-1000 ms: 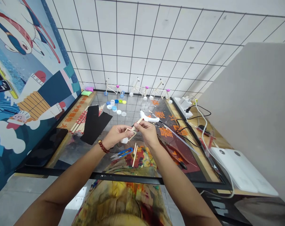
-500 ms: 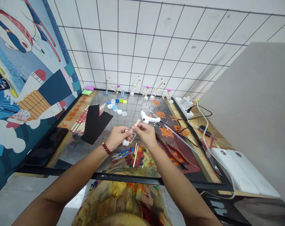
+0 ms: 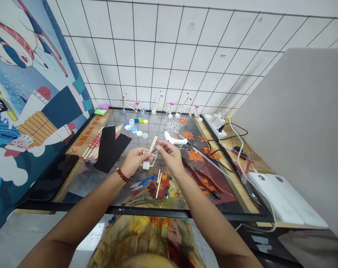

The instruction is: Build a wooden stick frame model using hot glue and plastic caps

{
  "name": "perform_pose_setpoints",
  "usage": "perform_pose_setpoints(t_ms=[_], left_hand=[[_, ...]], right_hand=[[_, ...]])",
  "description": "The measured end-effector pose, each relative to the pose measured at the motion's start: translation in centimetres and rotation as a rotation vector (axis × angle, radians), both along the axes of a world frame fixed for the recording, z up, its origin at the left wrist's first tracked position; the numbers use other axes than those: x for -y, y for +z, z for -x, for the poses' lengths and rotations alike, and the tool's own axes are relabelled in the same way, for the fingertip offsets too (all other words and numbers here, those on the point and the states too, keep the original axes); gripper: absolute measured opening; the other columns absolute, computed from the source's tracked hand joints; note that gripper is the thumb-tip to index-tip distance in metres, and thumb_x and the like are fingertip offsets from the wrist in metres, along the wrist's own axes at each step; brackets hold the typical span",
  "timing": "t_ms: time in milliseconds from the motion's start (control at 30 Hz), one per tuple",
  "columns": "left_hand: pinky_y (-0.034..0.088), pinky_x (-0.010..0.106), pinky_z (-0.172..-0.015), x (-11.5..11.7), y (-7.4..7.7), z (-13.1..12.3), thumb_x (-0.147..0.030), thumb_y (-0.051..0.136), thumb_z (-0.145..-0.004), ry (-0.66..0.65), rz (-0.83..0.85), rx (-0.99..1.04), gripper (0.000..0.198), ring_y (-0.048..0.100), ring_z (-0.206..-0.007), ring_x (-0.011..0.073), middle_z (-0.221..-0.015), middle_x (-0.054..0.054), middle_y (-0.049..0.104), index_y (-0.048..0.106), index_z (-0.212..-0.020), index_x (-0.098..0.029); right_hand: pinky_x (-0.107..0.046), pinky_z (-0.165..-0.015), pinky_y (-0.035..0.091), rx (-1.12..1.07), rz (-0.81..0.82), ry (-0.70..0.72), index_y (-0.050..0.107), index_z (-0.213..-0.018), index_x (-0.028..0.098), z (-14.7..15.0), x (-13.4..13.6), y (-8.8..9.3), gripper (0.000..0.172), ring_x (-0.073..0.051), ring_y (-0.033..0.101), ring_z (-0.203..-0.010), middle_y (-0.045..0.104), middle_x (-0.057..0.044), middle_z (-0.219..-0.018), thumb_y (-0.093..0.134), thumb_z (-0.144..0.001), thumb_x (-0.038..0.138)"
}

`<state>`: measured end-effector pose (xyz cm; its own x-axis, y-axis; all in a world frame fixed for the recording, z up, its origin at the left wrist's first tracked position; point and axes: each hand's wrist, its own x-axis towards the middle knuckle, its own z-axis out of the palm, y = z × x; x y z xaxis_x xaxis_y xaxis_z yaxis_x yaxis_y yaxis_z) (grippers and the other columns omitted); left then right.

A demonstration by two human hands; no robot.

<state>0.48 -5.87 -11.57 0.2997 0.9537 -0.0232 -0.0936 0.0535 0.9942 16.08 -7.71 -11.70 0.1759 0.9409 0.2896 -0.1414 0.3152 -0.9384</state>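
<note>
My left hand (image 3: pixel 137 160) pinches a pair of short pale wooden sticks (image 3: pixel 153 143) that point up and away. Below its fingertips are a small frame of thin sticks (image 3: pixel 153 160) and a white bottle cap (image 3: pixel 146 165); whether they are joined to the held sticks is unclear. Close on the right, my right hand (image 3: pixel 169 155) has thumb and forefinger drawn together beside the sticks; what they hold is too small to make out. Blue-handled thread snips (image 3: pixel 143 182) and two loose wooden sticks (image 3: pixel 158 184) lie nearer my body.
A white glue gun (image 3: pixel 174 139) lies beyond my right hand, with pliers (image 3: pixel 204 178) to the right. Left are black sheets (image 3: pixel 109 149) and bundled chopsticks (image 3: pixel 92 145). Bottle caps (image 3: pixel 133 129) and three small stick bicycles (image 3: pixel 160 106) stand farther back. Cables (image 3: pixel 238 130) run along the right.
My right hand has shifted slightly away from the sticks, leaving more of them and the little frame visible. My left hand still grips them. The whole view has swung slightly.
</note>
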Motion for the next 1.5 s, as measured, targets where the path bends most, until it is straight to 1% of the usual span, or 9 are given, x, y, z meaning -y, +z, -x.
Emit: perform_pose_setpoints(t_ms=[133, 267, 333, 500, 633, 867, 1100, 1333, 1500], left_hand=[[0.042, 0.023, -0.053, -0.2, 0.1, 0.5, -0.037, 0.080, -0.064, -0.122, 0.164, 0.106, 0.029, 0.056, -0.054, 0.0113, -0.059, 0.004, 0.064, 0.068, -0.070, -0.012], [0.046, 0.024, -0.058, -0.1, 0.1, 0.8, -0.034, 0.081, -0.066, -0.405, 0.333, 0.192, 0.028, 0.056, -0.053, 0.0111, -0.057, 0.002, 0.061, 0.069, -0.076, -0.011], [0.048, 0.026, -0.063, 0.0, 0.0, 0.6, -0.032, 0.080, -0.067, -0.454, 0.349, 0.227, 0.028, 0.059, -0.058, 0.0115, -0.064, 0.004, 0.064, 0.070, -0.083, -0.011], [0.050, 0.031, -0.083, 0.2, 0.2, 0.0, -0.039, 0.078, -0.071, -0.213, 0.210, 0.251, 0.034, 0.066, -0.088, 0.0177, -0.098, 0.010, 0.070, 0.071, -0.092, -0.013], [0.052, 0.034, -0.078, 0.3, 0.7, 0.1, -0.046, 0.077, -0.069, -0.260, 0.217, 0.178, 0.042, 0.068, -0.080, 0.0197, -0.088, 0.010, 0.072, 0.072, -0.092, -0.011], [0.048, 0.024, -0.058, 0.9, 0.4, -0.2, -0.043, 0.078, -0.068, -0.275, 0.135, 0.080, 0.035, 0.060, -0.058, 0.0115, -0.070, 0.008, 0.069, 0.073, -0.076, -0.009], [0.049, 0.024, -0.059, 0.9, 0.3, -0.3, -0.039, 0.078, -0.068, -0.240, 0.064, 0.002, 0.030, 0.059, -0.058, 0.0112, -0.070, 0.006, 0.069, 0.073, -0.081, -0.012], [0.049, 0.023, -0.057, 1.0, 0.8, -0.2, -0.037, 0.077, -0.069, -0.178, -0.106, -0.143, 0.022, 0.059, -0.060, 0.0130, -0.064, 0.005, 0.068, 0.074, -0.070, -0.015], [0.048, 0.021, -0.054, 0.0, 1.6, 0.8, -0.034, 0.080, -0.065, -0.068, 0.023, -0.038, 0.024, 0.058, -0.056, 0.0106, -0.066, 0.005, 0.068, 0.073, -0.073, -0.012]], right_hand=[[-0.030, -0.071, 0.047, 0.041, 0.026, 0.012, 0.073, -0.095, 0.024, -0.4, 0.0, -0.1, 0.028, -0.014, 0.057, -0.070, 0.070, -0.002, -0.084, 0.071, -0.076, 0.043], [-0.029, -0.070, 0.048, -0.016, 0.048, 0.208, 0.073, -0.099, 0.025, -0.6, 0.1, 0.2, 0.032, -0.014, 0.057, -0.069, 0.070, -0.001, -0.085, 0.071, -0.076, 0.046], [-0.028, -0.065, 0.047, -0.058, 0.079, 0.263, 0.073, -0.094, 0.024, -0.6, 0.2, 0.5, 0.031, -0.013, 0.056, -0.065, 0.069, -0.001, -0.079, 0.074, -0.072, 0.046], [-0.026, -0.060, 0.044, -0.080, 0.077, 0.062, 0.067, -0.071, 0.021, -1.0, 0.1, 0.8, 0.027, -0.012, 0.052, -0.061, 0.062, 0.002, -0.065, 0.082, -0.061, 0.042], [-0.025, -0.060, 0.042, -0.039, 0.075, -0.040, 0.066, -0.069, 0.021, -0.9, -0.1, 0.7, 0.026, -0.012, 0.050, -0.061, 0.061, 0.002, -0.065, 0.082, -0.060, 0.039], [-0.024, -0.049, 0.031, -0.106, 0.163, 0.005, 0.064, -0.065, 0.019, -0.1, 0.2, 0.7, 0.028, -0.008, 0.038, -0.048, 0.050, 0.006, -0.051, 0.082, -0.058, 0.039], [-0.023, -0.046, 0.026, -0.207, 0.219, 0.003, 0.062, -0.065, 0.019, -0.1, -0.1, 0.4, 0.029, -0.007, 0.035, -0.045, 0.048, 0.007, -0.048, 0.082, -0.057, 0.038], [-0.022, -0.046, 0.028, -0.229, 0.238, 0.034, 0.060, -0.064, 0.019, 0.2, -0.2, 0.2, 0.029, -0.006, 0.035, -0.045, 0.046, 0.008, -0.048, 0.080, -0.059, 0.039], [-0.022, -0.049, 0.034, -0.238, 0.191, 0.061, 0.065, -0.074, 0.019, -0.5, -0.2, 0.7, 0.030, -0.007, 0.043, -0.049, 0.062, 0.003, -0.063, 0.076, -0.066, 0.046]])
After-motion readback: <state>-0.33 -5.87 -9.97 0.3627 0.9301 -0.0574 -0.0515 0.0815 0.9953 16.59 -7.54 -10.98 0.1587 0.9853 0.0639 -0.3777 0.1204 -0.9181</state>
